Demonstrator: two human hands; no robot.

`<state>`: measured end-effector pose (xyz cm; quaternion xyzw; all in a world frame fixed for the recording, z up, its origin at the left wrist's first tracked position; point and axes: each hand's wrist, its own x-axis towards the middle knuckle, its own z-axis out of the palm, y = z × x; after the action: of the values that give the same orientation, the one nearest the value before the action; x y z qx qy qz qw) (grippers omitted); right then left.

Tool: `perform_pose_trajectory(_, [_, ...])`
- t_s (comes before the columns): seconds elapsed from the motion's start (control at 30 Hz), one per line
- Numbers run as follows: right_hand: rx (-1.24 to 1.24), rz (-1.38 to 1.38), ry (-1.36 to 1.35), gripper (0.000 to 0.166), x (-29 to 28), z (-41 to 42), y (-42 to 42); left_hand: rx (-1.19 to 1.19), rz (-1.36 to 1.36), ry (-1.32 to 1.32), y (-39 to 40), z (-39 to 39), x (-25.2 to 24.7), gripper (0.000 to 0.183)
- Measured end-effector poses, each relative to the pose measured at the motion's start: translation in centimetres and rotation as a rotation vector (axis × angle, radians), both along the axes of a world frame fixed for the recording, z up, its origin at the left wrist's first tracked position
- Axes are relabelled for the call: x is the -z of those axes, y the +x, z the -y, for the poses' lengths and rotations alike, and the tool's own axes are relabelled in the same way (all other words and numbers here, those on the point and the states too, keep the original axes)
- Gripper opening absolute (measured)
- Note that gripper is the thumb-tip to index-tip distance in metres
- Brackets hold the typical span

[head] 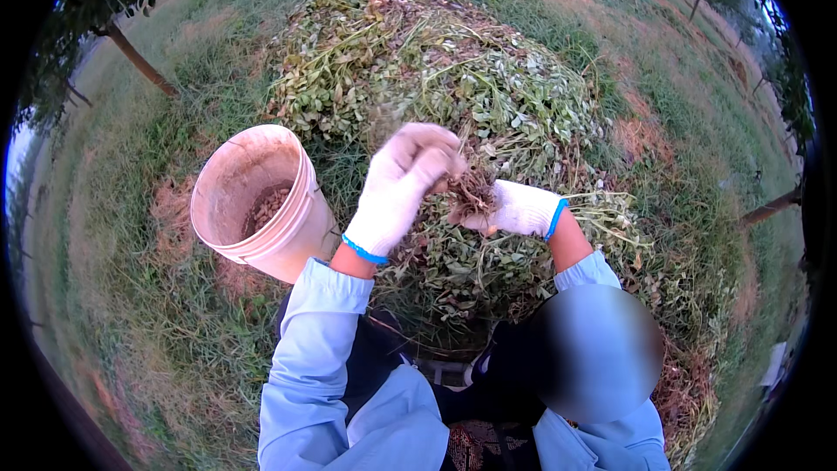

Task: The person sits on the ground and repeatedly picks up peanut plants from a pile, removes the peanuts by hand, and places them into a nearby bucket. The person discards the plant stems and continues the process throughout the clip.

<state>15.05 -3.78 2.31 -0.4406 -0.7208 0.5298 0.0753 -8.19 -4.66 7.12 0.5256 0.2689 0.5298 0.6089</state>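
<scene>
My left hand point(409, 186), in a white knit glove with a blue cuff, touches the left side of a clump of plant roots point(476, 191), its fingers curled. Whether its fingertips grip anything is hidden. From the right, my right hand point(516, 207), gloved alike, is closed on the root clump. Green stems and leaves spread away beyond the roots. Below and beyond both hands lies a large heap of uprooted leafy plants point(516, 91), probably peanut plants. Left of my left hand a white plastic bucket point(314, 226) leans slightly, with peanut-like pods point(268, 209) at its bottom.
Grass surrounds the heap. A tree trunk point(140, 62) rises at the upper left and another trunk point(771, 208) at the right edge. Pulled plants with reddish roots point(686, 392) lie at the lower right, beside my knee. My feet are close to the heap's near edge.
</scene>
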Motion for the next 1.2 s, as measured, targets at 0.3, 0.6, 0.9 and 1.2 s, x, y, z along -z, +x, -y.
perform_pose_trajectory(0.3, [0.014,-0.120,-0.114,0.040,-3.1,1.6,0.4,-1.157,-0.103,0.072,-14.9,-5.3,2.7,0.034])
perform_pose_trajectory(0.6, [0.056,-0.192,0.112,0.043,-5.3,2.4,6.0,-1.329,-0.910,0.073,-18.7,-3.7,2.2,0.052])
perform_pose_trajectory(0.9, [0.226,1.037,0.949,0.022,-16.2,12.4,23.8,-0.755,-0.914,0.227,-8.7,-4.2,5.2,0.038])
perform_pose_trajectory(1.2, [0.625,1.348,0.634,0.018,-10.8,40.8,54.0,-0.483,-1.019,0.239,1.3,-4.1,9.4,0.042])
